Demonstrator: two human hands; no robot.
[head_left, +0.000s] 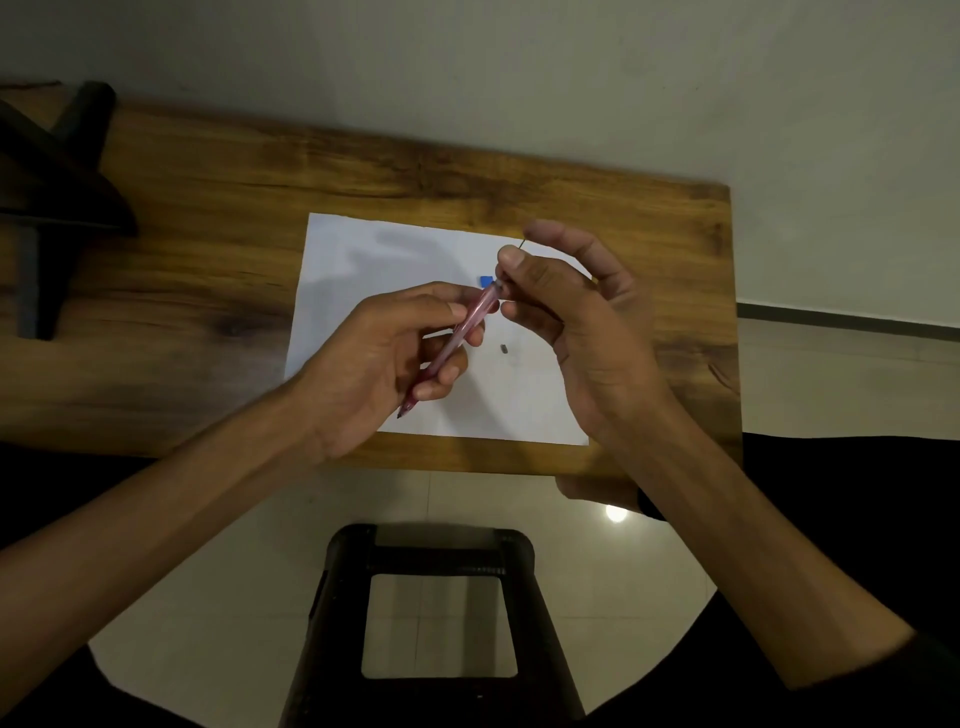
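Note:
My left hand (395, 353) grips a translucent red pen (470, 325) slantwise above a white sheet of paper (363, 270), its tip pointing down and toward me. My right hand (576, 317) pinches a thin dark rod (522, 243) at the pen's upper open end; the rod's tip sticks out past my fingers. A small blue piece (486, 281) lies on the paper just behind the pen's end. A tiny dark piece (503, 349) lies on the paper between my hands.
The paper lies on a wooden table (208, 218) set against a pale wall. A dark stand (57, 171) sits at the table's far left. Below the table's front edge stands a black stool (441, 551) on a tiled floor.

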